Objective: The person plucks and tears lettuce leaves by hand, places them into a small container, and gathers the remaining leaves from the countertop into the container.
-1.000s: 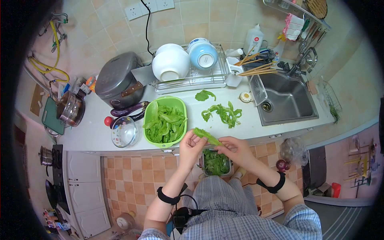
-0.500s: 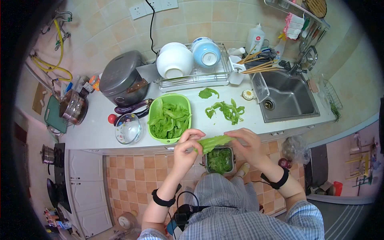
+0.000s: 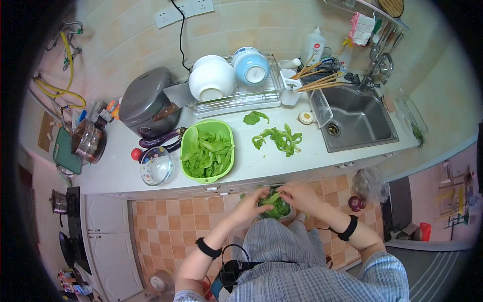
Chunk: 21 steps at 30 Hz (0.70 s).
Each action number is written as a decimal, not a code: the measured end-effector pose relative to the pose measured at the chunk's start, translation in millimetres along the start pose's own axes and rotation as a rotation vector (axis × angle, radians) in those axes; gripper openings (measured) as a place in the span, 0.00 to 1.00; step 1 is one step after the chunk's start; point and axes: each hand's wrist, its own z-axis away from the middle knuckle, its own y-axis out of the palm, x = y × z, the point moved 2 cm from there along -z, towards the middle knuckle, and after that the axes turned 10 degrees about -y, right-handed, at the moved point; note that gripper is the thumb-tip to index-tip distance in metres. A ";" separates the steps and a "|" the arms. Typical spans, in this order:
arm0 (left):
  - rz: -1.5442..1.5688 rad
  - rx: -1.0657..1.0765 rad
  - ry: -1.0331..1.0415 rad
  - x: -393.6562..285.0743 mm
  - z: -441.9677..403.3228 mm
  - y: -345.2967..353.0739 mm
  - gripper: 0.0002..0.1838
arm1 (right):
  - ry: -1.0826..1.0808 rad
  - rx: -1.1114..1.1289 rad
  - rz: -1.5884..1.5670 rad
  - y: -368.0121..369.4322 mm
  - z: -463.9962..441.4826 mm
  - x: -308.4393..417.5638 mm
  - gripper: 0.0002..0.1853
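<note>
Low in front of my body, my left hand [image 3: 253, 203] and my right hand [image 3: 300, 197] are close together, fingers closed on a green lettuce leaf [image 3: 272, 198]. They are above a bin [image 3: 291, 215] on the floor that has lettuce pieces in it; my hands cover much of its opening. On the counter, a bright green basket [image 3: 207, 179] holds a heap of lettuce leaves [image 3: 207, 153]. To its right lie loose torn lettuce pieces [image 3: 284, 140] and one separate piece [image 3: 255, 117].
A glass bowl [image 3: 157, 168], eggplants [image 3: 163, 139] and a tomato [image 3: 136, 154] are left of the basket. Behind stand a rice cooker [image 3: 146, 98], a cleaver [image 3: 166, 111] and a dish rack [image 3: 241, 106] with bowls. The sink [image 3: 359, 121] is at right; onions [image 3: 356, 203] lie on the floor.
Both hands have moved down from the counter's front edge to the bin, carrying the lettuce leaf, and have come closer together. The view has shifted slightly.
</note>
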 end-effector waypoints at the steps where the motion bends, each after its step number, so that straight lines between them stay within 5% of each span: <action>1: -0.160 0.102 -0.036 6.0 -2.4 12.7 0.24 | 0.038 0.036 -0.001 7.7 3.0 -3.0 0.11; 3: -0.322 0.217 -0.069 24.8 -7.5 29.6 0.29 | 0.084 0.091 0.010 20.6 9.5 -8.2 0.12; 9: -0.323 0.075 0.020 54.8 -30.2 41.8 0.26 | 0.218 0.123 0.055 29.8 31.6 -42.1 0.15; 11: -0.227 0.087 -0.098 56.5 -35.7 35.2 0.25 | 0.287 0.121 0.013 26.2 33.5 -61.5 0.16; 13: -0.128 0.068 -0.131 63.3 -35.9 32.9 0.23 | 0.538 -0.048 -0.200 13.8 28.3 -83.3 0.14; 21: 0.062 0.071 -0.222 45.8 -14.1 28.4 0.13 | 0.396 -0.404 0.118 16.8 -30.1 -187.2 0.15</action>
